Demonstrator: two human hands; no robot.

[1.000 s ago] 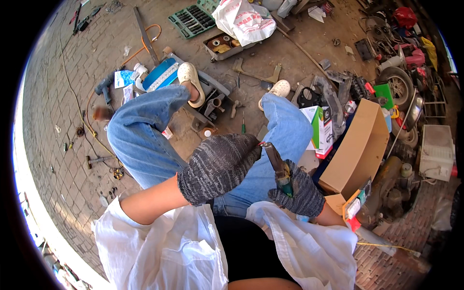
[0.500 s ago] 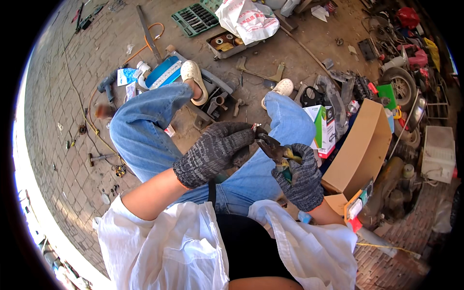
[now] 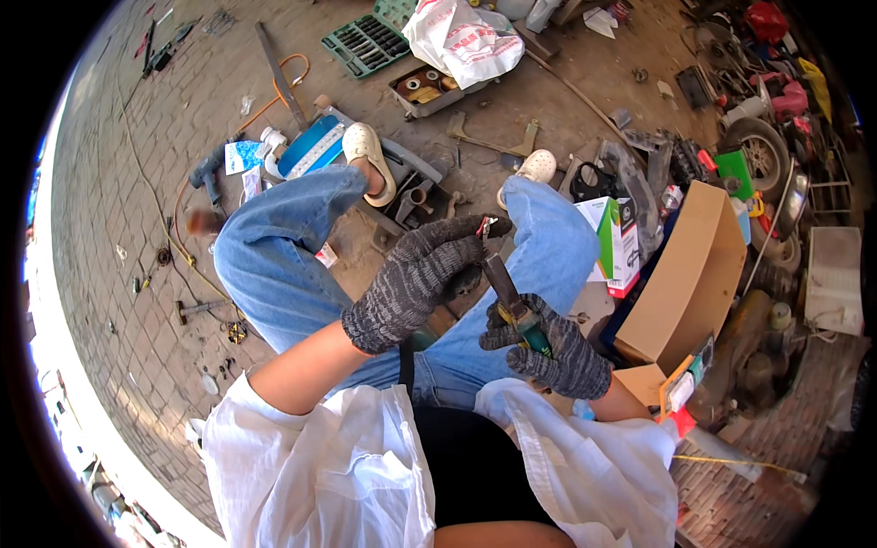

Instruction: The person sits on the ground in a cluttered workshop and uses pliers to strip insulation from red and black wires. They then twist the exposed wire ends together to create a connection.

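My left hand (image 3: 416, 283), in a dark grey knit glove, is closed in a pinch over my lap. At its fingertips shows a small shiny piece with red and silver (image 3: 486, 226), too small to name. Lower and to the right, my right hand (image 3: 562, 352), gloved the same, grips pliers (image 3: 503, 285) with dark metal jaws and green-and-yellow handles. The pliers' jaws point up toward the left fingers, a little below the small piece. My right fingers wrap the handles loosely, some of them spread.
An open cardboard box (image 3: 681, 274) stands at my right beside a white-and-green carton (image 3: 603, 233). Beyond my feet are a green socket case (image 3: 368, 43), a white plastic bag (image 3: 464, 41) and metal parts. A heat gun (image 3: 208, 173) and hammer (image 3: 196, 309) lie left on the paving.
The pliers have turned in my right hand and dropped away from the left fingertips, their jaws now seen edge-on. My left hand has shifted slightly right and up, still pinching.
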